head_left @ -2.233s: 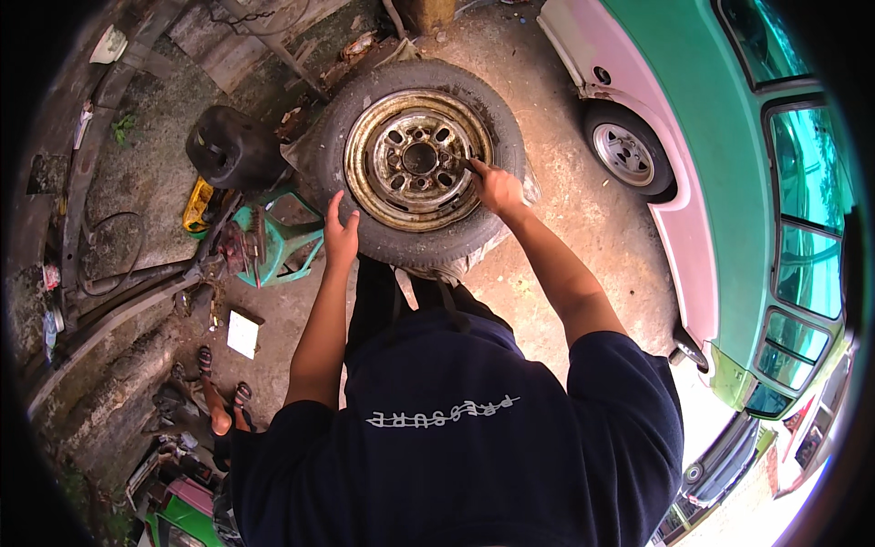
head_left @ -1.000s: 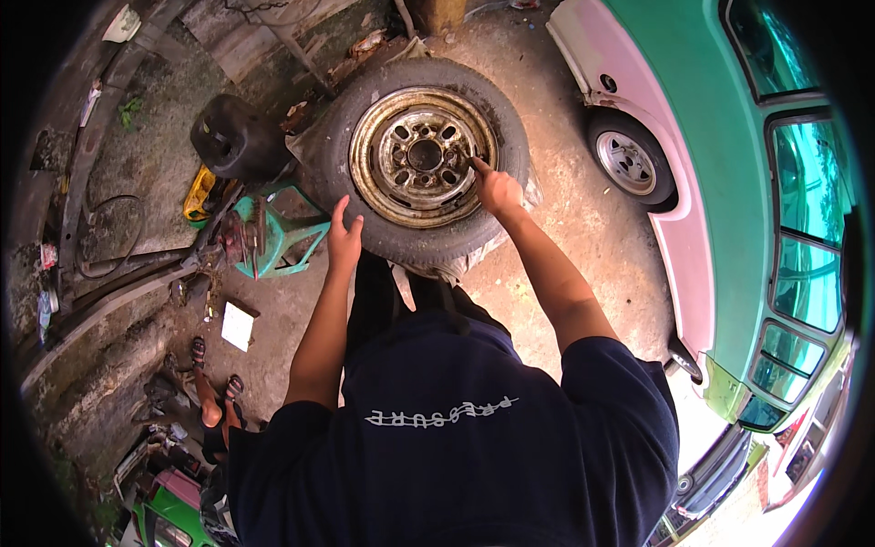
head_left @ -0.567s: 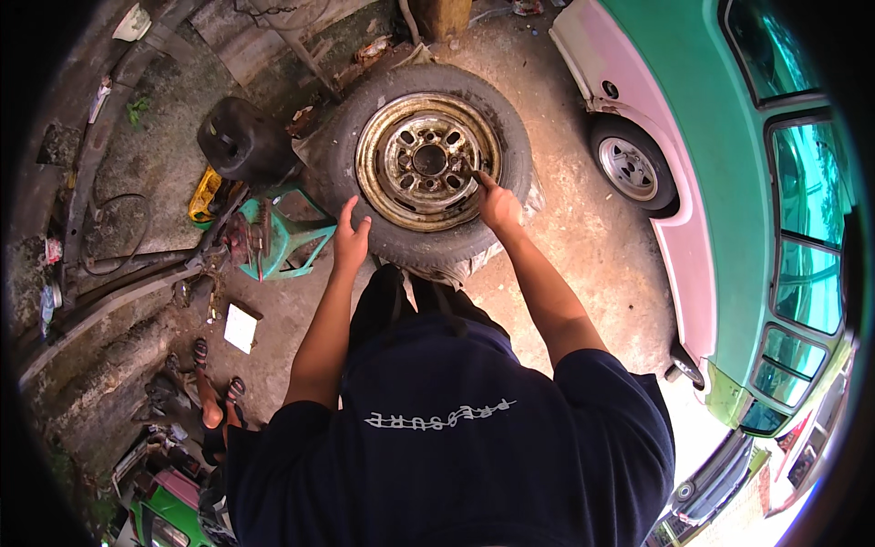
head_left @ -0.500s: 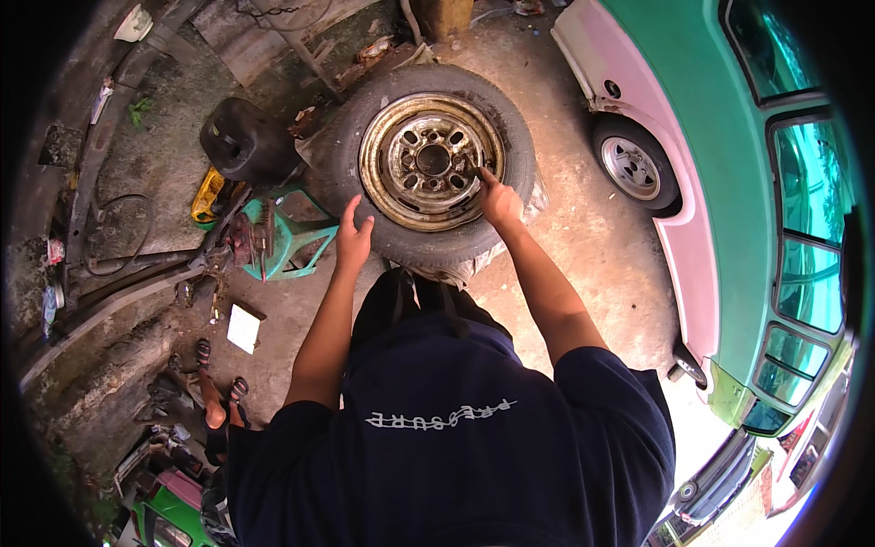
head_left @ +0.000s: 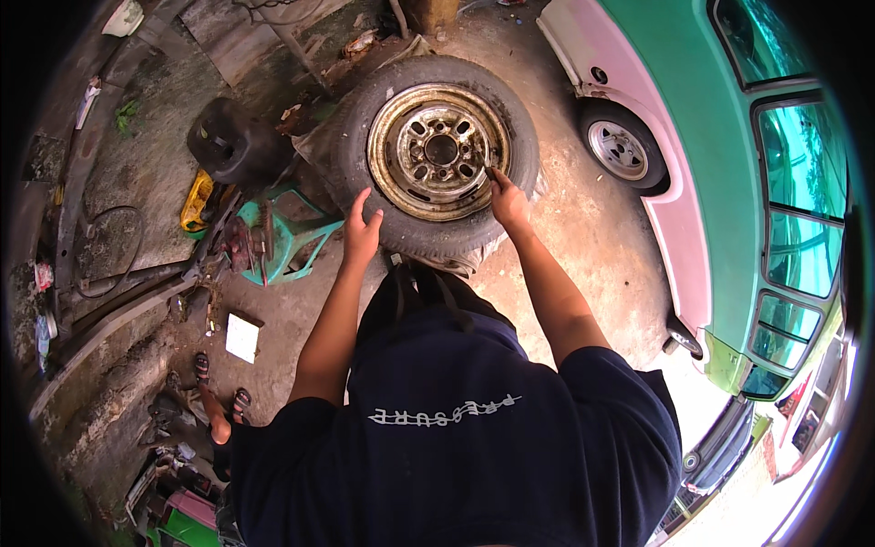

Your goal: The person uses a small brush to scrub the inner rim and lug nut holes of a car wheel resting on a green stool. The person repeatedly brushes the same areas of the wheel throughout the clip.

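Note:
A wheel lies flat in front of me, its worn grey tire (head_left: 360, 118) around a rusty, dirty steel rim (head_left: 401, 187) with a round centre hole. My left hand (head_left: 363, 228) is at the tire's near left side, thumb and fingers apart, holding nothing. Over the rim's near right edge, my right hand (head_left: 511, 205) has its fingers closed together. Something small and dark (head_left: 491, 171) sticks out past those fingertips toward the rim; its kind is too small to make out. Under the tire, pale crumpled cloth or sacking (head_left: 472, 262) shows at the near edge.
A green plastic stool (head_left: 290, 239) with rusty parts on it stands left of the wheel, beside a black container (head_left: 239, 141) and a yellow object (head_left: 196, 201). A green and pink vehicle (head_left: 674, 182) fills the right side. Another person's sandalled feet (head_left: 221, 390) show at lower left.
The whole view has shifted slightly, with the wheel now a little higher and further right. My right hand has drawn slightly nearer to me over the rim; the left keeps its place by the tire.

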